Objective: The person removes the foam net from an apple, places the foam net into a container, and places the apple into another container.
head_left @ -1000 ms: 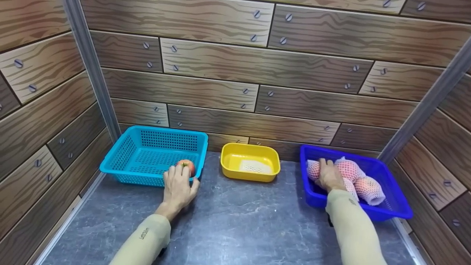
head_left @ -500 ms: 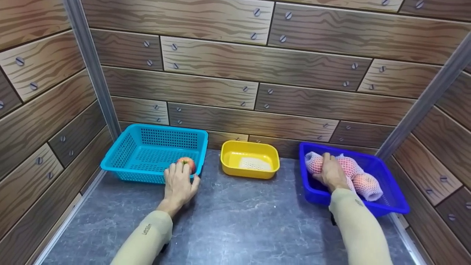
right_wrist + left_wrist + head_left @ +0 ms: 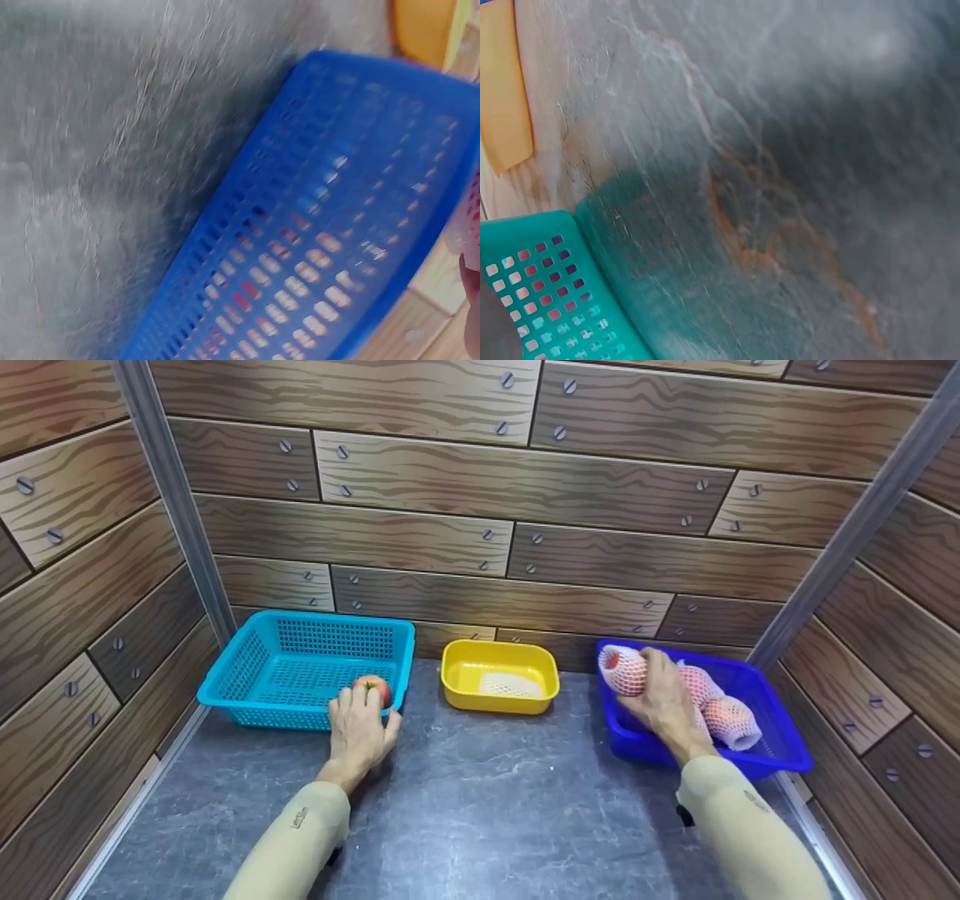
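Observation:
In the head view my right hand (image 3: 664,701) grips a reddish apple in a white foam net (image 3: 624,669), raised at the left rim of the dark blue basket (image 3: 787,751). Several more net-wrapped fruits (image 3: 729,721) lie in that basket. At the right wrist view's edge, a sliver of the held apple (image 3: 474,221) shows. My left hand (image 3: 360,731) rests over the front rim of the turquoise basket (image 3: 285,712), fingers bent beside a bare red apple (image 3: 373,688), thumb spread apart. Its fingertips are hidden.
Between the two baskets stands a yellow bin (image 3: 499,703) with a white foam net (image 3: 510,685) lying in it. Wood-patterned walls (image 3: 420,540) enclose the grey marbled tabletop (image 3: 480,810) at the back and both sides.
My right hand has lifted one net-wrapped apple up and slightly left out of the fruits in the blue basket. My left hand stays at the turquoise basket. The head view has shifted slightly.

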Motion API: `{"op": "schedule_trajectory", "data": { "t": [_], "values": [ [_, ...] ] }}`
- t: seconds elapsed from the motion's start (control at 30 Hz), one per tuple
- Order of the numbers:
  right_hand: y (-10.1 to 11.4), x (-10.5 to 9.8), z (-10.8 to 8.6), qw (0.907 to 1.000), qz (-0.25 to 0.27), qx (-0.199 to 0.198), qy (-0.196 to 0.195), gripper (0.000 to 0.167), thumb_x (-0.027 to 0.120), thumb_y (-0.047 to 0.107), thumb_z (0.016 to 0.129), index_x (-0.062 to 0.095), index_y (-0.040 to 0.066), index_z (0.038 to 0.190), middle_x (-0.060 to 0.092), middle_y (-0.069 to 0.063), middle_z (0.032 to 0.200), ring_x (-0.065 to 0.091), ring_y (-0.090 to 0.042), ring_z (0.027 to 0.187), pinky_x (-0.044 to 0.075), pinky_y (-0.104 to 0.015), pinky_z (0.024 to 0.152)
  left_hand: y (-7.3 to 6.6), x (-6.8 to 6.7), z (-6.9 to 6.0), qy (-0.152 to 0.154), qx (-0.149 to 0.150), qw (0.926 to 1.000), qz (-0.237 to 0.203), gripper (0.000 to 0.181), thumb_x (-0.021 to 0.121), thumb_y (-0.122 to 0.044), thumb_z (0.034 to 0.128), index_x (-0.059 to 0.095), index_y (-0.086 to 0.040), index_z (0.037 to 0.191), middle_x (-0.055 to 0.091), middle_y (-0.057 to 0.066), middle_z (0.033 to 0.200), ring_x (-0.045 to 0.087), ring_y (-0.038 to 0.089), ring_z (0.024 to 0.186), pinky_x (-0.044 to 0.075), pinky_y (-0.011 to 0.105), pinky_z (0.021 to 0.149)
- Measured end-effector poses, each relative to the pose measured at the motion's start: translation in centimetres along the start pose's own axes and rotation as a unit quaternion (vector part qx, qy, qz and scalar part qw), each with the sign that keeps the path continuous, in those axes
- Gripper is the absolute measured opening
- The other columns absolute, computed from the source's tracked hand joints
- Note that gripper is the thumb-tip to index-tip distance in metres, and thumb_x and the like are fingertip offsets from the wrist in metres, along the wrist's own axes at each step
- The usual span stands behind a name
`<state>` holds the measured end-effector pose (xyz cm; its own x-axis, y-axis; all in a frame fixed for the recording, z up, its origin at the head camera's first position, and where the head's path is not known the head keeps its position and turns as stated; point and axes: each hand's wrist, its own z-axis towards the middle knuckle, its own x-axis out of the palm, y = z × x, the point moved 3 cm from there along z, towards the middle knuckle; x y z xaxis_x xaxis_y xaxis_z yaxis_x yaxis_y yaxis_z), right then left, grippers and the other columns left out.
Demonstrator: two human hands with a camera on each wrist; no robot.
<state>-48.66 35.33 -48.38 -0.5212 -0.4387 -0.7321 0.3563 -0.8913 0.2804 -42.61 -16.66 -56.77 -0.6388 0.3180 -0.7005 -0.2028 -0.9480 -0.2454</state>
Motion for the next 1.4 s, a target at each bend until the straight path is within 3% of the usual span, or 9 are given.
{"op": "schedule_trajectory", "data": {
  "t": [0.13,0.33,0.5,0.7,0.9,1.0,1.13,1.4],
  "values": [
    [2.8,-0.4,-1.1,0.9957,0.031,-0.07,-0.054,0.081,0.097,0.01,0.067,0.058,-0.004,0.137,0.071,-0.031,0.126,0.071,-0.052,0.113,0.059,-0.065,0.103,0.1,0.0,0.1,-0.001,0.0,1.0,0.0,0.029,0.067,-0.034,0.0985,0.064,-0.005,0.1,0.065,0.021,0.106,0.053,0.041,0.095,0.04,0.057,0.087],
    [7.2,-0.3,-3.5,0.9791,0.047,-0.175,-0.092,0.094,0.102,0.012,0.058,0.058,-0.004,0.139,0.072,-0.029,0.13,0.074,-0.048,0.114,0.063,-0.061,0.102,0.3,0.1,0.0,0.015,-0.007,0.9999,-0.001,0.028,0.066,-0.034,0.1003,0.065,-0.006,0.104,0.065,0.02,0.108,0.053,0.041,0.097,0.04,0.057,0.089],
    [10.7,0.8,-5.9,0.9692,0.085,-0.219,-0.074,0.095,0.104,0.015,0.053,0.062,-0.004,0.137,0.075,-0.023,0.124,0.076,-0.038,0.108,0.067,-0.055,0.095,0.4,0.2,-0.1,0.021,-0.013,0.9997,-0.001,0.028,0.065,-0.034,0.1006,0.065,-0.006,0.103,0.065,0.021,0.108,0.052,0.041,0.097,0.04,0.058,0.089],
    [14.0,2.1,-9.0,0.961,0.124,-0.246,-0.024,0.1,0.112,0.025,0.051,0.067,-0.004,0.136,0.077,-0.018,0.126,0.077,-0.033,0.113,0.067,-0.049,0.098,0.3,0.3,-0.3,0.036,-0.022,0.9991,0.003,0.028,0.064,-0.034,0.1008,0.065,-0.006,0.104,0.065,0.021,0.111,0.053,0.042,0.099,0.04,0.058,0.091],
    [16.1,3.3,-11.7,0.9594,0.151,-0.235,0.037,0.095,0.108,0.022,0.055,0.066,-0.002,0.137,0.079,-0.016,0.125,0.079,-0.031,0.109,0.068,-0.045,0.095,0.2,0.2,-0.2,0.045,-0.026,0.9986,0.002,0.028,0.065,-0.034,0.101,0.065,-0.006,0.105,0.066,0.021,0.113,0.053,0.043,0.102,0.04,0.058,0.093],
    [16.6,3.8,-12.7,0.955,0.202,-0.194,0.098,0.089,0.106,0.023,0.064,0.063,-0.001,0.139,0.08,-0.017,0.124,0.081,-0.029,0.105,0.069,-0.04,0.09,0.1,0.1,-0.1,0.045,-0.027,0.9986,0.0,0.028,0.065,-0.034,0.1012,0.065,-0.006,0.107,0.066,0.021,0.115,0.054,0.042,0.102,0.04,0.058,0.094],
    [16.9,4.5,-13.9,0.9412,0.262,-0.135,0.166,0.084,0.103,0.027,0.075,0.062,0.002,0.144,0.081,-0.018,0.127,0.081,-0.028,0.105,0.068,-0.036,0.089,0.0,0.0,0.1,0.043,-0.028,0.9987,-0.002,0.028,0.065,-0.034,0.1011,0.066,-0.007,0.108,0.067,0.021,0.115,0.054,0.042,0.103,0.04,0.058,0.094],
    [17.3,5.0,-16.0,0.9304,0.276,-0.097,0.221,0.082,0.102,0.034,0.078,0.063,0.008,0.145,0.081,-0.015,0.13,0.08,-0.027,0.115,0.066,-0.041,0.101,-0.1,0.0,0.0,0.05,-0.026,0.9984,0.004,0.029,0.065,-0.035,0.1021,0.066,-0.007,0.107,0.066,0.021,0.115,0.054,0.042,0.103,0.04,0.058,0.095]
  ]
}}
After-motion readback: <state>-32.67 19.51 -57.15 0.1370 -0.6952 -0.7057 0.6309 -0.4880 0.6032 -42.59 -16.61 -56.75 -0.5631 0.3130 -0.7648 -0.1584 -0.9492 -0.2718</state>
